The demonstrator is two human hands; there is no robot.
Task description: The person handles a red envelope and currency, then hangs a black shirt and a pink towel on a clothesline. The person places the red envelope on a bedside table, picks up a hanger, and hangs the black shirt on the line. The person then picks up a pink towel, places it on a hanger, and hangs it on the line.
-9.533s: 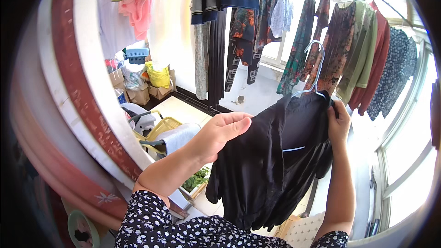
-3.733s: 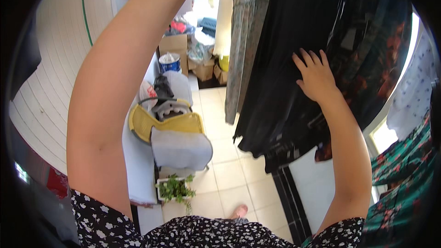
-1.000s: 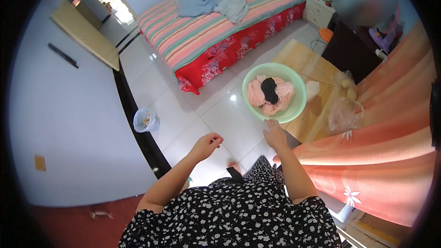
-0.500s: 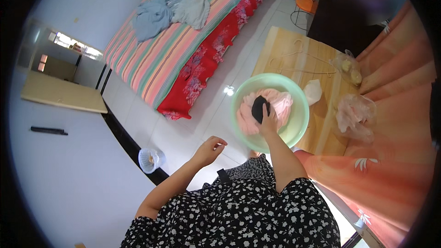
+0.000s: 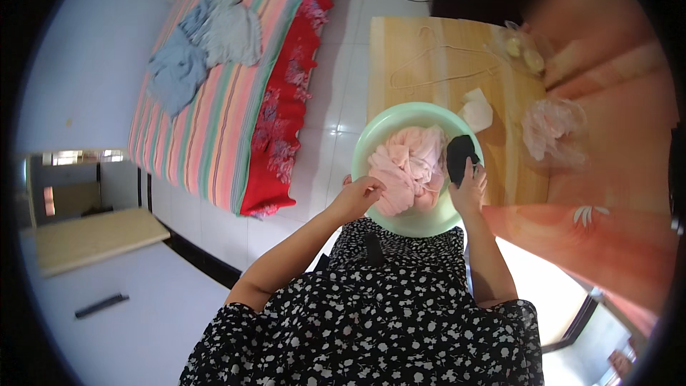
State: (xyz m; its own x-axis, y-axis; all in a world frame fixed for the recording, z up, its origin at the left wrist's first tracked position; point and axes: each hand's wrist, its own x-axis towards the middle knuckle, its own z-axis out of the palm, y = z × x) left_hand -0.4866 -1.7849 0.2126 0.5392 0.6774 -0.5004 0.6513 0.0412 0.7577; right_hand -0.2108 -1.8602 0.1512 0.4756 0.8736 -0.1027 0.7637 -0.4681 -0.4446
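Observation:
A pale green basin (image 5: pixel 363 149) sits at the near left of a wooden table, close to my body. Bunched pink cloth (image 5: pixel 409 161) fills its left and middle. My right hand (image 5: pixel 469 187) is at the basin's right side, its fingers round a small black cloth bundle (image 5: pixel 461 156) against the inner wall. My left hand (image 5: pixel 361 196) reaches over the left rim with curled fingers, their tips at the edge of the pink cloth. Whether they pinch any of it is hidden.
On the wooden table (image 5: pixel 511 179) are a wire hanger (image 5: pixel 443 77), a white packet (image 5: pixel 477 111) and two clear plastic bags, one with roundish yellowish things (image 5: pixel 524 53). An orange curtain (image 5: pixel 593 236) hangs at right. A striped bed (image 5: pixel 221 111) with blue clothes stands left.
My right hand has moved the black cloth bundle from atop the pink cloth to the basin's right side. My left hand has come up and right to the basin. The view has turned.

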